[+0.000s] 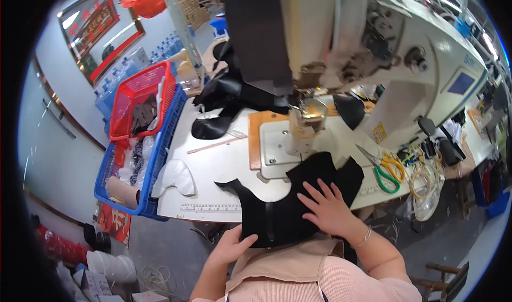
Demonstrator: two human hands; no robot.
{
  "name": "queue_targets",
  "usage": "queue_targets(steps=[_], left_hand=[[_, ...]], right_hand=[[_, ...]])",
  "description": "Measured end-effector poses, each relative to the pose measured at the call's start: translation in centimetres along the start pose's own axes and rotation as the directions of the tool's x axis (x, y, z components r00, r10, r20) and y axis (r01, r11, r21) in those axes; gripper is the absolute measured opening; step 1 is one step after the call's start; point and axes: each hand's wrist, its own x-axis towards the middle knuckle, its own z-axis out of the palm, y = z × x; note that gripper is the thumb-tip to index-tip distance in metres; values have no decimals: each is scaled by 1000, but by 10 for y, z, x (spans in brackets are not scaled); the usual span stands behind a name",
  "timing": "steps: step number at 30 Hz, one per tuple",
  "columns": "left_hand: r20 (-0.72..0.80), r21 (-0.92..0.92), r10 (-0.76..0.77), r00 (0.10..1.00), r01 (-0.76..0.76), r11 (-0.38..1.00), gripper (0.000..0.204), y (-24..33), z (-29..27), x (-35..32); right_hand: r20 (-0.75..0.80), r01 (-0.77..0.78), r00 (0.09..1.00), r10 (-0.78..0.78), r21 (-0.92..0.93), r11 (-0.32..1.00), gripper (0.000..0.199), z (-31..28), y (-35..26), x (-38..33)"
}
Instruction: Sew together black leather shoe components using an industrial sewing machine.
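The black, matte, flat sheet piece with a curved cut-out (282,222) lies partly on the white worktable (213,160) and reaches over its near edge, toward the person's lap; its far end is just before the metal post (301,134) of the big white sewing machine (448,40), but whether they touch, I cannot tell. The L hand (232,246) has the near L corner, thumb on top; the fingers underneath are mostly hidden, so how firmly it pinches is not clear. The R hand (328,208) is open, fingers spread flat on the upper surface, approx. at the R part, w/o gripping. The piece is prob. light, soft and bendable, not fragile, and its matte face should not be v. slippery. Best hold, imo: pinch the near edge, w/ a flat palm on the broad part; the narrow L tip would prob. fold or stretch if pulled.
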Motion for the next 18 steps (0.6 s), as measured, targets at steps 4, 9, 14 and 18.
queue_targets(steps=[4,9,14,18], left_hand=[[-357,-93,43,933,-81,992,25,36,-53,9],[-394,579,597,699,-316,752,29,71,-116,140],[-306,890,664,683,-42,453,38,88,-147,265],[-328,901,339,882,184,393,50,111,-146,275]], right_hand=[[62,6,998,-4,-28,1000,59,-2,1,-2],[97,3,995,-7,47,999,59,-23,-1,11],[42,106,993,-109,68,992,56,-28,-8,3],[19,32,999,-34,73,997,55,-31,0,-12]])
